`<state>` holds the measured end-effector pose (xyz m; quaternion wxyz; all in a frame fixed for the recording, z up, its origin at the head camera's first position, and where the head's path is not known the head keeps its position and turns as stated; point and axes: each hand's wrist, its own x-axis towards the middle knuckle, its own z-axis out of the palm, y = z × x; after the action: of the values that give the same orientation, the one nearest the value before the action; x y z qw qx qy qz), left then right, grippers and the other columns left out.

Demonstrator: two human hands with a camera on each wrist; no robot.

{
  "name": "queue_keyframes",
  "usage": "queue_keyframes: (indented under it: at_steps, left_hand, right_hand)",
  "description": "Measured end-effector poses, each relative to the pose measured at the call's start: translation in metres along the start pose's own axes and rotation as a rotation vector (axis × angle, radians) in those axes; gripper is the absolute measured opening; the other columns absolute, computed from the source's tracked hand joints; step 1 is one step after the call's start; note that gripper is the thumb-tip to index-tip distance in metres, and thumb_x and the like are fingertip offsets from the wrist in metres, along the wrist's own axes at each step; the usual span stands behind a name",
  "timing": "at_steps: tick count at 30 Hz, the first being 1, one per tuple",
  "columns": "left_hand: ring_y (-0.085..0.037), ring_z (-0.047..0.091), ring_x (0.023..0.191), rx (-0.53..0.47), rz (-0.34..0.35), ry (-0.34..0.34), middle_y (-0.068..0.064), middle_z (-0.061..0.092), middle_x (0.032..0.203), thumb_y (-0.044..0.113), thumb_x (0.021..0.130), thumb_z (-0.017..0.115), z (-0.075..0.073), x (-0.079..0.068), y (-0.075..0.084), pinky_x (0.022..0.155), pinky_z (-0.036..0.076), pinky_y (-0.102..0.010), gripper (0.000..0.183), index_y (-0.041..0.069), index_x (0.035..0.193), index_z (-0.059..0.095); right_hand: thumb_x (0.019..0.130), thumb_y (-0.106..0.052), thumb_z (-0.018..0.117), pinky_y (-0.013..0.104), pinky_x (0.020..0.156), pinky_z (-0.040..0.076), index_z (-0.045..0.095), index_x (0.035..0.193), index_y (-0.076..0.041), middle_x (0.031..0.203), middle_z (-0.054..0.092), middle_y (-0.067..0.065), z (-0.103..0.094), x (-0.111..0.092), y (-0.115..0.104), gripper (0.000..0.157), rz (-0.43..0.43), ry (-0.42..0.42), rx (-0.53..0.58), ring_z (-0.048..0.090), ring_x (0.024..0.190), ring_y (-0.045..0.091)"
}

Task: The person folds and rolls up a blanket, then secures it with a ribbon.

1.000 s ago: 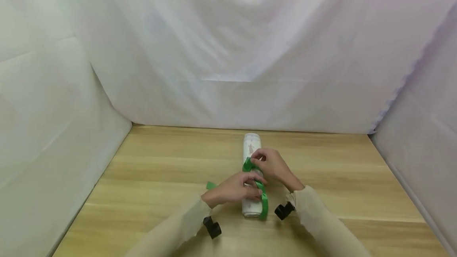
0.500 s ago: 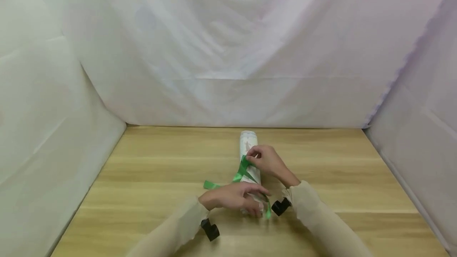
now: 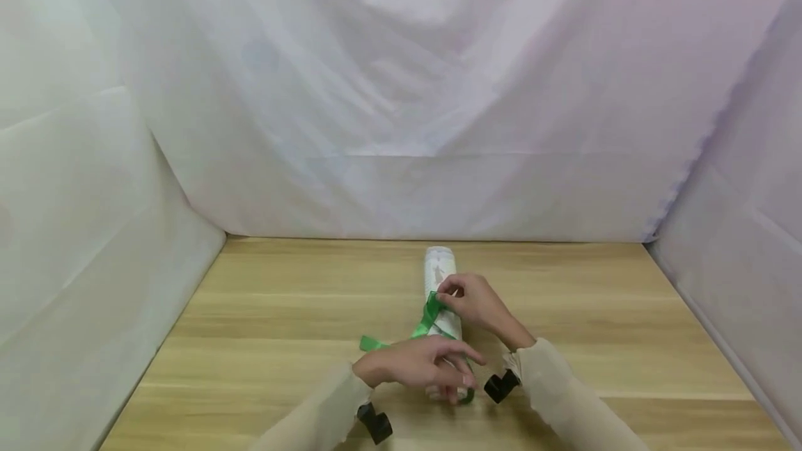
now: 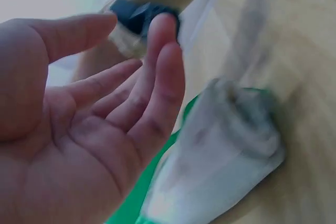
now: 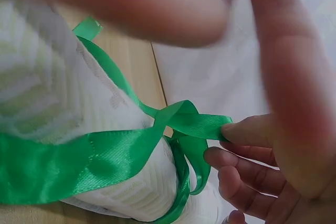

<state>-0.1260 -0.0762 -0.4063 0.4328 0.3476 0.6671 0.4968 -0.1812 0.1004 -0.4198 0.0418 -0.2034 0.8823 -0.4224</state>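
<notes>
A white roll of soft, patterned cloth [image 3: 439, 268] lies lengthwise on the table, with a green satin ribbon [image 3: 428, 315] wrapped round it and crossed over itself. My right hand [image 3: 476, 302] pinches a folded loop of ribbon [image 5: 202, 126] between thumb and fingers, just above the roll. Over the roll's near end hovers my left hand [image 3: 418, 362]. In the left wrist view, that hand [image 4: 113, 108] has loosely bent fingers and nothing between thumb and fingertips; the roll's end [image 4: 215, 150] is beside it. One ribbon tail runs left under the left wrist; the other is mostly hidden by the left hand.
The wooden table [image 3: 282, 291] is bounded by a white cloth backdrop [image 3: 401, 193] behind and white sheets on both sides. Black wrist cameras [image 3: 374, 423] sit under both sleeves, close to the table.
My left hand has moved from the ribbon's crossing toward the roll's near end, and its fingers have spread. The right hand keeps its pinch on the ribbon loop. The head view has shifted slightly.
</notes>
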Motion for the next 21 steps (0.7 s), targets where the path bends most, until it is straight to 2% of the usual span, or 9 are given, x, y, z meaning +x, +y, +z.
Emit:
queue_keyframes:
  at_steps: [2, 6, 11, 13, 16, 21]
  left_hand:
    - [-0.007, 0.067, 0.074, 0.013, 0.030, 0.084, -0.023, 0.069, 0.114, 0.008, 0.101, 0.053, -0.008, -0.003, -0.001, 0.073, 0.058, -0.031, 0.038, -0.001, 0.138, 0.051]
    - [-0.014, 0.067, 0.079, 0.049, 0.058, 0.303, -0.020, 0.070, 0.107, 0.008, 0.099, 0.056, -0.025, -0.006, -0.002, 0.075, 0.058, -0.034, 0.028, -0.001, 0.126, 0.060]
    - [-0.015, 0.065, 0.089, 0.189, 0.067, 0.621, -0.007, 0.069, 0.102, 0.011, 0.096, 0.064, -0.041, -0.005, -0.006, 0.080, 0.054, -0.029, 0.016, 0.005, 0.111, 0.067]
    - [-0.015, 0.063, 0.093, 0.241, 0.065, 0.723, -0.006, 0.067, 0.104, 0.010, 0.094, 0.067, -0.045, -0.002, -0.009, 0.080, 0.052, -0.028, 0.017, 0.006, 0.110, 0.065]
    - [-0.019, 0.061, 0.102, 0.275, 0.057, 0.797, -0.008, 0.065, 0.112, 0.007, 0.092, 0.069, -0.047, 0.004, -0.012, 0.085, 0.052, -0.030, 0.027, 0.005, 0.117, 0.060]
    - [-0.020, 0.061, 0.111, 0.324, 0.047, 0.797, -0.006, 0.064, 0.120, 0.006, 0.091, 0.070, -0.047, 0.016, -0.017, 0.092, 0.051, -0.036, 0.044, 0.008, 0.132, 0.054]
  right_hand:
    - [0.093, -0.012, 0.069, 0.024, 0.062, 0.050, 0.073, 0.091, -0.013, 0.085, 0.069, -0.003, -0.001, -0.002, 0.001, 0.005, -0.004, 0.005, -0.005, 0.059, 0.073, 0.010]
    - [0.092, -0.010, 0.069, 0.025, 0.063, 0.051, 0.073, 0.091, -0.011, 0.087, 0.070, -0.001, -0.002, -0.004, 0.004, 0.005, -0.001, 0.024, -0.009, 0.061, 0.074, 0.012]
    - [0.092, -0.010, 0.070, 0.024, 0.064, 0.051, 0.073, 0.091, -0.012, 0.086, 0.070, -0.001, -0.003, -0.001, 0.006, 0.004, 0.015, 0.032, -0.004, 0.061, 0.075, 0.012]
    - [0.092, -0.011, 0.070, 0.024, 0.063, 0.050, 0.073, 0.090, -0.012, 0.086, 0.070, -0.002, -0.003, 0.000, 0.005, 0.004, 0.009, 0.030, 0.003, 0.060, 0.074, 0.011]
    - [0.091, -0.012, 0.070, 0.024, 0.062, 0.050, 0.073, 0.090, -0.013, 0.085, 0.070, -0.002, -0.003, -0.001, 0.004, 0.004, 0.003, 0.026, 0.018, 0.059, 0.073, 0.011]
    - [0.092, -0.013, 0.070, 0.024, 0.061, 0.049, 0.074, 0.090, -0.014, 0.085, 0.070, -0.003, -0.003, -0.002, 0.004, 0.005, -0.012, 0.019, 0.018, 0.058, 0.072, 0.010]
